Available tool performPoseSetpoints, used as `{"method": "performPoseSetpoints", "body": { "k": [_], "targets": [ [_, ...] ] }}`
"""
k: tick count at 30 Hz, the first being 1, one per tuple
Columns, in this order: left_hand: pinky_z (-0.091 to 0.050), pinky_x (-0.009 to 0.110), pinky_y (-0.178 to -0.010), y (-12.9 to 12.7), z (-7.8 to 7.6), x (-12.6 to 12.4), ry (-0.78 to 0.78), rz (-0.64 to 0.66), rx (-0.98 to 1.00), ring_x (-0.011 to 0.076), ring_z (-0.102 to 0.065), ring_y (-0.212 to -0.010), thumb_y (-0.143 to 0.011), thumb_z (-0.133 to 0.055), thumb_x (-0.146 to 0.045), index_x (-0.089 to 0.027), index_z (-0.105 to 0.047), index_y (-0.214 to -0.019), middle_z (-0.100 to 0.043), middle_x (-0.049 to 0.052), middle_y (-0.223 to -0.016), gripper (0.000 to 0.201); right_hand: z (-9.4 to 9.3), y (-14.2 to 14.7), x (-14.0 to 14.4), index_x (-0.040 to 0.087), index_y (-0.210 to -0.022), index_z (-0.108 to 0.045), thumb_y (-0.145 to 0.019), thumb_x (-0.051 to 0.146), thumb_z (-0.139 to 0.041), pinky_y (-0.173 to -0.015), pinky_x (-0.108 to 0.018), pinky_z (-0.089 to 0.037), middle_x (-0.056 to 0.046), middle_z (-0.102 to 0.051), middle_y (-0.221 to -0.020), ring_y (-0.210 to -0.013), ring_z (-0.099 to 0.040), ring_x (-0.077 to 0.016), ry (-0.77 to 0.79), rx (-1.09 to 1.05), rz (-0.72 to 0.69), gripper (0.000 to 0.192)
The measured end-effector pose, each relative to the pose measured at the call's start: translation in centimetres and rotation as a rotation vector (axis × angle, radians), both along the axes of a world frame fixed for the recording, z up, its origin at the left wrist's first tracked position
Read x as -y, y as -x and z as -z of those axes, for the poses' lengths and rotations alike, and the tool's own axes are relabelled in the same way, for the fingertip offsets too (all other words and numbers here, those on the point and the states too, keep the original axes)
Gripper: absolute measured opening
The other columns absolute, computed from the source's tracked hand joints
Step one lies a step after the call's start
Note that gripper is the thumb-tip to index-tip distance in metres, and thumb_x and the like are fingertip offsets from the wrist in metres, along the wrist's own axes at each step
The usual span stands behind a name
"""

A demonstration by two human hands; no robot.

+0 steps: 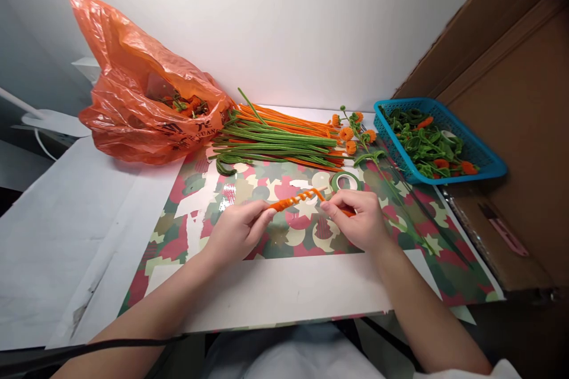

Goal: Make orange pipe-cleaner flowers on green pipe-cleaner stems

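Observation:
My left hand [240, 231] is closed around one end of a thin pale stick [319, 190], which points to the right. An orange pipe cleaner [291, 201] winds round this stick in a spiral, tight near my left fingers and looser toward the tip. Off the tip the pipe cleaner bends down to my right hand [361, 220], whose thumb and fingers pinch it. A bit of orange also shows under the right fingers. Just behind that hand lies a roll of green tape [357, 180].
Green pipe cleaners [275, 137] and orange pipe cleaners [288, 118] lie in a bundle at the back. Beside them are orange flowers [347, 134] on a green stem. An orange plastic bag [133, 89] stands left, a blue basket [402, 169] right. A pink cutter [507, 234] rests on cardboard.

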State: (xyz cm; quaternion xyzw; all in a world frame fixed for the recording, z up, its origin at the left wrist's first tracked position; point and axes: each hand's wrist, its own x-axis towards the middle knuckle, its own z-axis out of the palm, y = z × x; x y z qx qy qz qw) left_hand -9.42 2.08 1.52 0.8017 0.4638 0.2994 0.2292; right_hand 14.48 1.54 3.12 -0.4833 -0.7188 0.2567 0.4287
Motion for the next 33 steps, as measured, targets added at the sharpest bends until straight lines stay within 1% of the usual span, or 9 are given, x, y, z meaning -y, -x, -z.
{"method": "performPoseSetpoints", "body": {
  "k": [4,8,12,17,20,24,27,30,33],
  "targets": [
    [-0.028,0.018,-0.042,0.0,-0.6,0.3,0.134,0.050,0.213,0.0074,-0.036,-0.043,-0.093,-0.041,-0.028,-0.017,-0.051,-0.063,-0.040,-0.005,-0.048,0.034,0.4,0.2,0.2,0.019,-0.057,-0.054,-0.087,0.035,-0.059,-0.047,-0.024,-0.033,0.002,-0.050,-0.050,-0.048,-0.041,-0.0102,0.206,-0.214,-0.096,0.035],
    [-0.030,0.018,-0.040,0.6,-0.5,0.6,0.373,0.235,0.346,0.0070,-0.037,-0.040,-0.096,-0.040,-0.037,-0.015,-0.058,-0.066,-0.044,-0.004,-0.046,0.041,0.5,0.0,0.1,0.019,-0.055,-0.052,-0.083,0.053,-0.061,-0.044,-0.024,-0.035,0.001,-0.048,-0.052,-0.048,-0.041,-0.0104,0.407,-0.428,-0.322,0.045],
    [-0.031,0.019,-0.042,1.0,-0.5,0.7,0.418,0.368,0.348,0.0074,-0.039,-0.042,-0.096,-0.041,-0.038,-0.014,-0.061,-0.068,-0.047,-0.003,-0.049,0.042,0.4,-0.7,-0.2,0.019,-0.055,-0.050,-0.084,0.052,-0.062,-0.046,-0.024,-0.033,0.003,-0.043,-0.051,-0.048,-0.038,-0.0100,0.381,-0.551,-0.341,0.045],
    [-0.027,0.020,-0.043,0.9,-0.7,0.5,0.278,0.441,0.205,0.0071,-0.035,-0.043,-0.095,-0.042,-0.027,-0.015,-0.060,-0.071,-0.043,-0.005,-0.047,0.032,0.4,-1.3,-0.2,0.018,-0.055,-0.047,-0.087,0.041,-0.063,-0.049,-0.025,-0.027,0.003,-0.038,-0.052,-0.051,-0.033,-0.0096,0.267,-0.533,-0.225,0.043],
    [-0.029,0.019,-0.045,0.7,-0.6,0.3,0.253,0.394,0.099,0.0072,-0.038,-0.043,-0.095,-0.042,-0.026,-0.016,-0.060,-0.073,-0.046,-0.005,-0.048,0.030,0.3,-1.3,-0.1,0.018,-0.055,-0.048,-0.087,0.035,-0.063,-0.048,-0.024,-0.026,0.004,-0.038,-0.051,-0.050,-0.033,-0.0088,0.193,-0.422,-0.117,0.039],
    [-0.028,0.019,-0.043,0.2,-0.2,0.2,0.291,0.239,-0.012,0.0072,-0.037,-0.040,-0.095,-0.040,-0.029,-0.017,-0.052,-0.064,-0.042,-0.006,-0.044,0.036,0.2,-0.7,0.1,0.018,-0.057,-0.050,-0.086,0.026,-0.063,-0.047,-0.024,-0.025,0.004,-0.040,-0.051,-0.049,-0.033,-0.0083,0.002,-0.173,0.089,0.033],
    [-0.027,0.019,-0.042,-0.1,0.1,0.3,0.271,0.133,-0.009,0.0072,-0.035,-0.039,-0.094,-0.040,-0.030,-0.018,-0.045,-0.059,-0.041,-0.006,-0.043,0.038,0.1,0.0,0.2,0.018,-0.057,-0.050,-0.085,0.021,-0.061,-0.046,-0.024,-0.024,0.004,-0.040,-0.050,-0.048,-0.033,-0.0080,-0.159,-0.044,0.125,0.031],
    [-0.026,0.019,-0.042,-0.2,0.1,0.5,0.226,0.052,0.062,0.0073,-0.034,-0.041,-0.094,-0.041,-0.031,-0.018,-0.047,-0.061,-0.039,-0.006,-0.044,0.036,0.1,0.4,0.4,0.018,-0.057,-0.049,-0.086,0.020,-0.059,-0.046,-0.025,-0.023,0.004,-0.038,-0.050,-0.048,-0.033,-0.0081,-0.215,-0.047,0.126,0.031],
    [-0.030,0.018,-0.042,-0.3,-0.3,0.6,0.250,0.039,0.179,0.0075,-0.038,-0.041,-0.093,-0.041,-0.031,-0.017,-0.050,-0.063,-0.043,-0.006,-0.045,0.034,0.4,0.5,0.4,0.018,-0.058,-0.048,-0.088,0.026,-0.060,-0.048,-0.025,-0.025,0.005,-0.037,-0.052,-0.049,-0.032,-0.0084,-0.119,-0.180,0.114,0.033]
  ]
}}
